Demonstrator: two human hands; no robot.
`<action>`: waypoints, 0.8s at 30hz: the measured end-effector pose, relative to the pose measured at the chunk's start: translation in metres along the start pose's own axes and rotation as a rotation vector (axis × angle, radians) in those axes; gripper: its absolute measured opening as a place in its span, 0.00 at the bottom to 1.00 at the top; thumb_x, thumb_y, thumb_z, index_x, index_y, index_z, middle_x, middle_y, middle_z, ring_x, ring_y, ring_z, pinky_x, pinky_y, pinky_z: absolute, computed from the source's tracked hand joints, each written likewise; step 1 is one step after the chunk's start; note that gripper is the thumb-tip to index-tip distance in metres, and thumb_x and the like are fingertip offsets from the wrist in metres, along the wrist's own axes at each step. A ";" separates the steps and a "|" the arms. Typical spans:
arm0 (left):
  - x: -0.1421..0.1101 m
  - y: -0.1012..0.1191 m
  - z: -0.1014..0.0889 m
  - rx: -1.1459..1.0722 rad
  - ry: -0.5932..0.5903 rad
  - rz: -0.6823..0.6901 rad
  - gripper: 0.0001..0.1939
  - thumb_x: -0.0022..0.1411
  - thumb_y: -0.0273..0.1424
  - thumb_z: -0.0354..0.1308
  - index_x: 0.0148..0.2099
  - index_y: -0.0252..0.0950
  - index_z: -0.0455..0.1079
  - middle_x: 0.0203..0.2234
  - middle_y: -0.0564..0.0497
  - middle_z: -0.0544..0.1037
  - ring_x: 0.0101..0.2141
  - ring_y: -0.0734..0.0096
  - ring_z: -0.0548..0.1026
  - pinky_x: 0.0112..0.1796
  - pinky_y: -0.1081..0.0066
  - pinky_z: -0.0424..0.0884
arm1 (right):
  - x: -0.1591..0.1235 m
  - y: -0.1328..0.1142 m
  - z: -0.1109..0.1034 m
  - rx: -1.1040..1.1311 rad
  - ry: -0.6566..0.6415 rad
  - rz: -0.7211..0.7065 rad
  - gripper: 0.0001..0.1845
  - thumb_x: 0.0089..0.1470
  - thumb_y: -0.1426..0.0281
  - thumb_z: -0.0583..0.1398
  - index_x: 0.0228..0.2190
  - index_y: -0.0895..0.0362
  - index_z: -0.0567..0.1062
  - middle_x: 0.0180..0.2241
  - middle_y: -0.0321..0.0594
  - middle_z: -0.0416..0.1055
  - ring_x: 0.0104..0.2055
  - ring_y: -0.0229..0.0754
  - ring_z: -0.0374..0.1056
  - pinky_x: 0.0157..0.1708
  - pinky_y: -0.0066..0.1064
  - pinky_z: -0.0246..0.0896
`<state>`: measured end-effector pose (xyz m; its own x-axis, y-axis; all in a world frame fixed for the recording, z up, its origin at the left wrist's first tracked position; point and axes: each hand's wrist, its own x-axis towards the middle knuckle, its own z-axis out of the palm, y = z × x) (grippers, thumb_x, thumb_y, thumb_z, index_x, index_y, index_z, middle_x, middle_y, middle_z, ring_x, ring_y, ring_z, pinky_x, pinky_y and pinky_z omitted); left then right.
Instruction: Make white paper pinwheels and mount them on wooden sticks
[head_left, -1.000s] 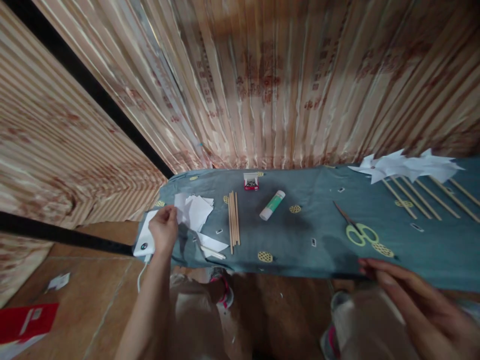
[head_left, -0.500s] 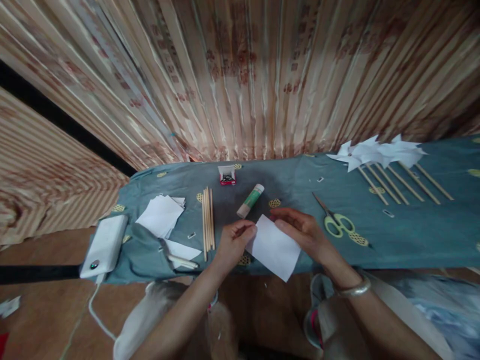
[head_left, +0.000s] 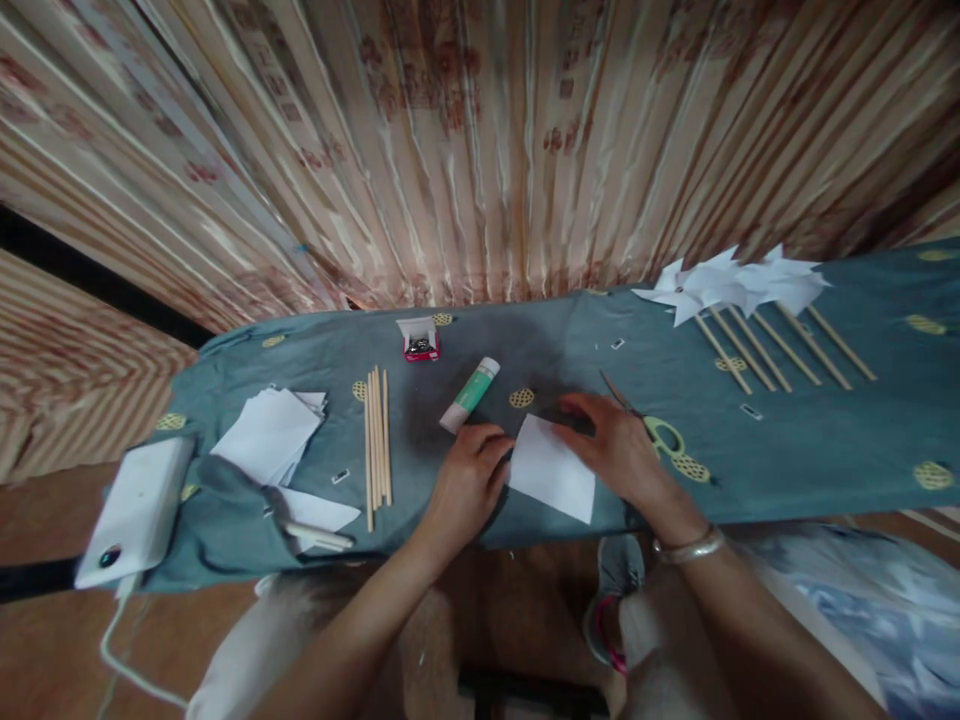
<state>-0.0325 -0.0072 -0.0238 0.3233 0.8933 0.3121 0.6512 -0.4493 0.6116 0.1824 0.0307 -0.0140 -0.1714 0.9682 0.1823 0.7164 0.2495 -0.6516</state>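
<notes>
A white square sheet of paper (head_left: 553,472) lies low at the front of the cloth-covered table, between my two hands. My left hand (head_left: 471,475) is at its left edge, fingers curled and closed on that side. At the upper right edge is my right hand (head_left: 619,445), thumb over the paper and the other fingers bent beyond the edge. Just beyond my left hand lies a green and white glue stick (head_left: 471,395). Scissors with yellow-green handles (head_left: 663,436) lie beside my right hand, which partly hides them.
Wooden sticks (head_left: 378,440) and a small open red box (head_left: 419,341) of dark metal bits lie left of centre. Farther left are a stack of white paper (head_left: 266,435) and a white power bank (head_left: 139,510) with a cable. Several paper pinwheels (head_left: 739,285) rest at the back right.
The sheet has come down flatter toward the table, and both hands have lowered with it. My view has shifted right, so the other objects appear farther left.
</notes>
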 end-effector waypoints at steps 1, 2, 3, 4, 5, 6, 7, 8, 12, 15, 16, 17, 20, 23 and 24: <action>-0.002 0.000 0.000 0.043 -0.016 0.059 0.13 0.63 0.24 0.53 0.48 0.36 0.73 0.43 0.42 0.74 0.45 0.60 0.72 0.46 0.58 0.73 | 0.001 -0.001 0.003 -0.033 0.013 -0.047 0.17 0.53 0.65 0.61 0.44 0.56 0.75 0.41 0.47 0.77 0.45 0.53 0.72 0.46 0.48 0.67; -0.004 0.001 0.001 0.072 -0.031 0.102 0.13 0.64 0.23 0.52 0.48 0.36 0.73 0.43 0.42 0.74 0.45 0.60 0.72 0.46 0.58 0.74 | 0.003 -0.003 0.007 -0.049 0.016 -0.090 0.18 0.53 0.65 0.61 0.46 0.56 0.75 0.43 0.48 0.76 0.47 0.54 0.70 0.48 0.49 0.66; -0.006 0.001 0.001 0.092 -0.043 0.131 0.14 0.65 0.23 0.51 0.49 0.36 0.72 0.43 0.42 0.75 0.44 0.61 0.72 0.45 0.58 0.74 | 0.004 -0.005 0.011 -0.052 0.004 -0.127 0.19 0.53 0.65 0.62 0.47 0.56 0.74 0.45 0.48 0.76 0.49 0.55 0.69 0.50 0.50 0.65; -0.008 0.002 0.001 0.109 -0.049 0.147 0.15 0.66 0.22 0.50 0.51 0.35 0.71 0.43 0.42 0.74 0.44 0.61 0.71 0.45 0.59 0.74 | 0.006 -0.007 0.015 -0.047 -0.015 -0.161 0.21 0.52 0.65 0.62 0.48 0.56 0.73 0.46 0.48 0.75 0.50 0.55 0.68 0.51 0.51 0.64; -0.010 0.003 0.001 0.124 -0.051 0.157 0.16 0.66 0.22 0.48 0.52 0.35 0.70 0.44 0.42 0.74 0.44 0.62 0.71 0.45 0.59 0.74 | 0.008 -0.009 0.019 -0.046 -0.033 -0.187 0.22 0.51 0.66 0.63 0.49 0.56 0.73 0.48 0.48 0.74 0.52 0.55 0.67 0.52 0.52 0.63; -0.012 0.004 0.001 0.139 -0.056 0.163 0.16 0.67 0.22 0.47 0.54 0.35 0.69 0.44 0.42 0.74 0.44 0.62 0.71 0.45 0.59 0.74 | 0.009 -0.011 0.022 -0.051 -0.051 -0.208 0.22 0.51 0.67 0.63 0.49 0.56 0.72 0.49 0.49 0.74 0.52 0.55 0.67 0.53 0.52 0.63; -0.013 0.005 0.000 0.155 -0.069 0.168 0.17 0.67 0.22 0.47 0.54 0.34 0.68 0.45 0.42 0.74 0.44 0.62 0.71 0.45 0.59 0.74 | 0.010 -0.012 0.024 -0.061 -0.067 -0.224 0.23 0.50 0.67 0.63 0.49 0.57 0.72 0.49 0.49 0.73 0.53 0.56 0.66 0.53 0.52 0.62; -0.014 0.006 0.000 0.170 -0.091 0.175 0.16 0.67 0.22 0.47 0.54 0.34 0.68 0.46 0.42 0.74 0.44 0.61 0.71 0.45 0.59 0.74 | 0.012 -0.012 0.025 -0.074 -0.081 -0.237 0.23 0.50 0.67 0.63 0.48 0.58 0.72 0.50 0.50 0.72 0.53 0.56 0.66 0.54 0.52 0.62; -0.016 0.010 -0.001 0.190 -0.186 0.191 0.14 0.67 0.22 0.49 0.52 0.32 0.69 0.45 0.43 0.76 0.45 0.60 0.70 0.44 0.59 0.73 | 0.015 -0.011 0.025 -0.090 -0.100 -0.250 0.21 0.49 0.68 0.64 0.46 0.58 0.73 0.49 0.50 0.72 0.52 0.56 0.66 0.54 0.53 0.61; -0.016 0.011 -0.002 0.187 -0.186 0.187 0.13 0.66 0.22 0.50 0.50 0.31 0.70 0.44 0.42 0.76 0.44 0.60 0.70 0.43 0.59 0.73 | 0.017 -0.009 0.024 -0.055 -0.098 -0.239 0.18 0.49 0.69 0.63 0.44 0.56 0.73 0.48 0.48 0.72 0.52 0.54 0.67 0.54 0.51 0.62; -0.016 0.011 -0.003 0.185 -0.184 0.187 0.12 0.66 0.22 0.50 0.50 0.30 0.70 0.44 0.42 0.77 0.44 0.60 0.70 0.43 0.60 0.73 | 0.019 -0.008 0.023 -0.043 -0.099 -0.236 0.17 0.50 0.70 0.62 0.44 0.56 0.73 0.47 0.47 0.73 0.52 0.53 0.67 0.54 0.50 0.62; -0.017 0.011 -0.004 0.182 -0.183 0.190 0.12 0.67 0.22 0.49 0.49 0.30 0.70 0.44 0.42 0.77 0.43 0.60 0.71 0.43 0.60 0.73 | 0.020 -0.007 0.023 -0.032 -0.101 -0.233 0.15 0.51 0.70 0.62 0.43 0.56 0.74 0.46 0.47 0.73 0.51 0.53 0.67 0.54 0.49 0.62; -0.021 0.011 -0.006 0.157 -0.171 0.212 0.12 0.67 0.22 0.48 0.47 0.30 0.71 0.43 0.42 0.77 0.43 0.61 0.71 0.43 0.62 0.74 | 0.023 -0.004 0.023 -0.013 -0.106 -0.216 0.12 0.52 0.71 0.61 0.41 0.56 0.74 0.44 0.45 0.74 0.50 0.51 0.68 0.53 0.46 0.63; -0.026 0.011 -0.008 0.125 -0.152 0.232 0.11 0.67 0.22 0.48 0.46 0.30 0.71 0.41 0.43 0.77 0.42 0.62 0.71 0.43 0.63 0.75 | 0.025 -0.003 0.022 -0.010 -0.116 -0.196 0.11 0.53 0.72 0.60 0.40 0.57 0.74 0.44 0.46 0.74 0.49 0.51 0.69 0.52 0.44 0.63; -0.027 0.010 -0.009 0.116 -0.148 0.234 0.11 0.67 0.22 0.48 0.46 0.30 0.71 0.40 0.43 0.77 0.42 0.63 0.71 0.43 0.63 0.75 | 0.025 -0.002 0.022 -0.010 -0.117 -0.192 0.11 0.53 0.72 0.60 0.40 0.57 0.74 0.44 0.46 0.74 0.49 0.51 0.69 0.51 0.44 0.63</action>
<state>-0.0405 -0.0360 -0.0195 0.5652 0.7602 0.3204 0.6184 -0.6475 0.4454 0.1614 0.0547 -0.0243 -0.3827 0.8985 0.2151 0.6696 0.4302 -0.6054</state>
